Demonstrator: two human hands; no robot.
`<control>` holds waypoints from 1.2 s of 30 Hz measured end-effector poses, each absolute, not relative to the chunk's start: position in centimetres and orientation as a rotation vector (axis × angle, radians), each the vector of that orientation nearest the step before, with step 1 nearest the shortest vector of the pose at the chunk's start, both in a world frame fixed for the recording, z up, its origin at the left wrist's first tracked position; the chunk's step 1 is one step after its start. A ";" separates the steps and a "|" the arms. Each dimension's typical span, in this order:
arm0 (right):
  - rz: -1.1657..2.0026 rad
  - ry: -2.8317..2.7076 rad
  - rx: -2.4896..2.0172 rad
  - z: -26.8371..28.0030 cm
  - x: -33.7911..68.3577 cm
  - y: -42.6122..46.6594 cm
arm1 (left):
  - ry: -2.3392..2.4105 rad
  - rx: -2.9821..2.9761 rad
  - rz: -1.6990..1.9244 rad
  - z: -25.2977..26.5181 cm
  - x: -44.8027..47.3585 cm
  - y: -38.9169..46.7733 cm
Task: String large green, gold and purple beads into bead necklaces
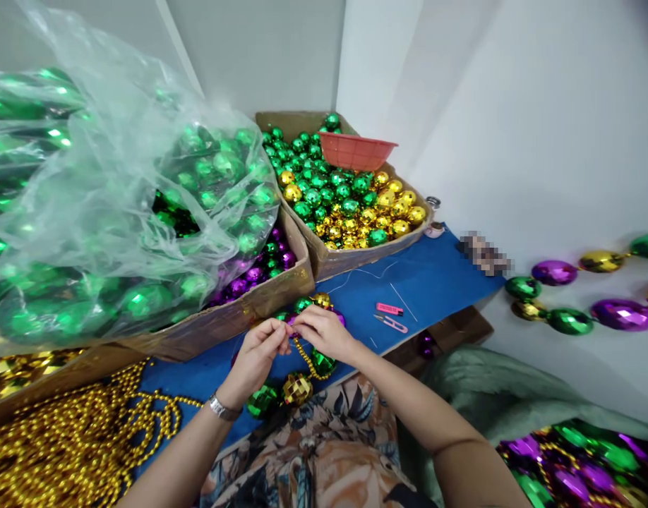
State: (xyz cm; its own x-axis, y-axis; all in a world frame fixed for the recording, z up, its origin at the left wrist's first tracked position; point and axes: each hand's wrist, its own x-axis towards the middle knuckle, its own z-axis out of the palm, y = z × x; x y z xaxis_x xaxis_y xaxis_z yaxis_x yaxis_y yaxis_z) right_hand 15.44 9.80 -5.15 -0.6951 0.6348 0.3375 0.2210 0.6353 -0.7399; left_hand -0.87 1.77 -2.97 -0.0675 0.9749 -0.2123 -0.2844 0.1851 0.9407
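Both hands meet over the near edge of the blue desk (435, 257), close in front of the body. Left hand (263, 347), metal-banded watch (223, 408) at its wrist: thumb and fingers drawn into a narrow pinch. Right hand (324, 333): fingers bent and pinched likewise, tips against the left's. What lies between them is too small to tell; held so near together, probably for fine control of something thin.

Gold bead chain (303, 356) runs from just below the right fingers and curves nearer, among large faceted balls: a gold ball (297, 389) and a green ball (261, 401) at the near edge. The chain's weight likely rests on the desk, sparing the pinch.

Right of the hands, probably for easy reach: pink snips (392, 324), a small pink packet (389, 309), pale thread (350, 274) in a loose curve.

Far side, cardboard box (366, 257), heaped with glossy green and gold balls; red plastic basket (358, 154) resting on the heap. Left, a second box (239, 317), scuffed and taped, under a crinkled, translucent bag (117, 162) of green balls. Near left, gold strands (64, 437) in a tangled mound, tiny round beads, mirror-bright.
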 end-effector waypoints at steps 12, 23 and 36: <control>1.373 -2.066 -0.754 -4.7 15.0 7.7 | 1.341 1.092 1.196 -2.5 -2.0 1.5; 0.834 -2.272 -0.738 -7.0 12.3 7.6 | 1.318 1.108 1.139 -2.5 -1.4 1.0; 0.640 -2.441 -0.707 -4.3 16.1 9.0 | 1.351 1.108 1.209 -2.6 -1.9 1.3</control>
State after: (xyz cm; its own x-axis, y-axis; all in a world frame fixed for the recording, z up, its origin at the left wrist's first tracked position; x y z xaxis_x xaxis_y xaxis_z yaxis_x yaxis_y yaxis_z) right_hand 16.11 8.96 -4.31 -0.7313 0.5909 0.3407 0.3476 0.7527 -0.5592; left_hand -1.86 1.30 -2.58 -0.1110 0.9899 -0.0880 0.0221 0.0909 0.9956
